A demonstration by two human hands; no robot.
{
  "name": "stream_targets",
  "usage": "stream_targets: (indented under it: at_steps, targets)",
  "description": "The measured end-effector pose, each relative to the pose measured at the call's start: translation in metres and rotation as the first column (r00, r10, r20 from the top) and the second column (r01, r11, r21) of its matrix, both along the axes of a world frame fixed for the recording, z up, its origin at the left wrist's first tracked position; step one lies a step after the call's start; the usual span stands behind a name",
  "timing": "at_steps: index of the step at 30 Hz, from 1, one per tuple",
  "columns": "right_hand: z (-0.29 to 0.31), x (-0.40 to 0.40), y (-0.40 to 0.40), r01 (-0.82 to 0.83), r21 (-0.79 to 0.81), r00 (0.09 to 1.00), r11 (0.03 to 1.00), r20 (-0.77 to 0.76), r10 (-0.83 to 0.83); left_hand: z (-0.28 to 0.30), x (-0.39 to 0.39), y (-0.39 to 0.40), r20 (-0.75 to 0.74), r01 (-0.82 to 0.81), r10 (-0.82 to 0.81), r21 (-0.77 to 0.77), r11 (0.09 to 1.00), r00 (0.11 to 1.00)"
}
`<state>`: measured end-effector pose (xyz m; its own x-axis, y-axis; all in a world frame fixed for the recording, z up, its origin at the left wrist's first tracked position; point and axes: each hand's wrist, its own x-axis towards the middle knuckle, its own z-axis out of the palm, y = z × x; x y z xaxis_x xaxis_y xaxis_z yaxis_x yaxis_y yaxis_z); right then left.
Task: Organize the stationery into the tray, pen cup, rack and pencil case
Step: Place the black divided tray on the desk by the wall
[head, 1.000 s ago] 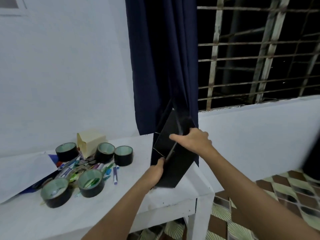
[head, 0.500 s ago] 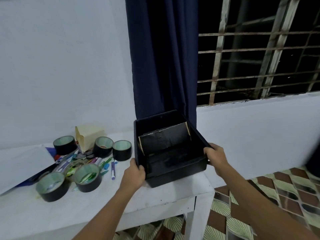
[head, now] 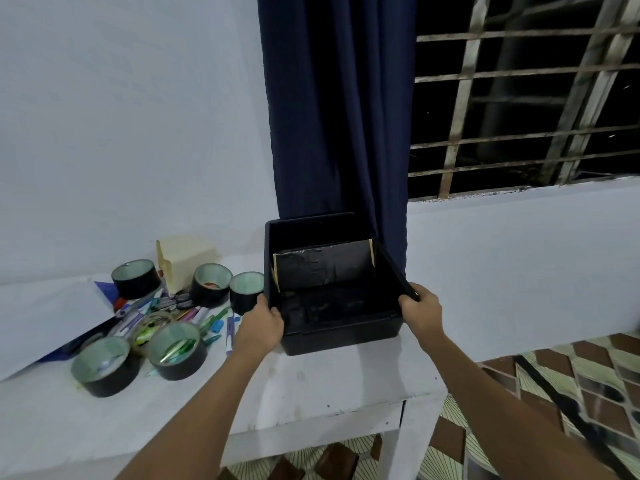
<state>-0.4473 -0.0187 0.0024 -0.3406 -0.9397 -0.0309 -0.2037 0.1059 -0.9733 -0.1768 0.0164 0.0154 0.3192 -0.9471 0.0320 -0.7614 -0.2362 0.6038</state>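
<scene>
I have the black tray (head: 332, 289) at the counter's (head: 311, 386) right end, my left hand (head: 261, 323) gripping its near-left corner and my right hand (head: 420, 311) its right rim. Setting it down seems in hand; next I'd reach for the pens (head: 207, 320) lying loose to its left.

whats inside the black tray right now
Only a black divider panel leaning inside the black tray; no stationery visible. The near wall hides part of the floor.

Navy curtain (head: 332, 109), barred window (head: 526, 91)
</scene>
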Motion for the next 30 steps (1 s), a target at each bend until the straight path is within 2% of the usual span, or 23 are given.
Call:
stream_targets:
  at_steps: [10,12,14,16,18,21,22,25,26,30]
  targets:
    - [-0.001,0.008,-0.030,0.020,-0.003,0.999,1.000,-0.036,-0.020,-0.005,0.014,-0.029,0.046,0.001,-0.003,0.044,0.999,0.999]
    - [0.000,0.008,-0.033,-0.021,-0.032,0.994,0.999,-0.110,0.018,-0.005,0.017,-0.031,0.105,0.011,-0.018,0.067,0.998,0.994]
    - [0.001,0.005,-0.037,-0.078,-0.110,0.953,0.991,-0.299,0.042,0.000,0.020,-0.034,0.226,0.034,-0.047,0.060,0.998,0.973]
    - [0.008,0.003,-0.044,-0.195,-0.180,0.808,0.964,-0.586,0.054,0.012,0.022,-0.039,0.388,0.066,-0.042,-0.047,0.997,0.921]
    - [0.019,0.008,-0.054,-0.304,-0.167,0.662,0.938,-0.745,0.082,0.025,0.025,-0.052,0.497,0.115,-0.040,-0.122,0.986,0.867]
    - [0.033,0.027,-0.073,-0.391,-0.101,0.580,0.915,-0.799,0.160,0.036,0.033,-0.080,0.521,0.204,-0.167,-0.015,0.979,0.837]
    - [0.035,0.033,-0.080,-0.412,-0.050,0.528,0.910,-0.827,0.193,0.036,0.036,-0.090,0.519,0.235,-0.210,0.019,0.972,0.829]
    - [0.037,0.040,-0.103,-0.414,0.110,0.256,0.903,-0.938,0.232,0.031,0.045,-0.113,0.535,0.292,-0.303,0.108,0.950,0.788]
    - [0.037,0.040,-0.110,-0.396,0.144,0.196,0.907,-0.951,0.237,0.028,0.048,-0.121,0.536,0.302,-0.319,0.122,0.945,0.782]
    - [0.038,0.038,-0.135,-0.362,0.231,0.087,0.903,-0.956,0.280,0.023,0.053,-0.150,0.577,0.356,-0.345,0.100,0.929,0.740]
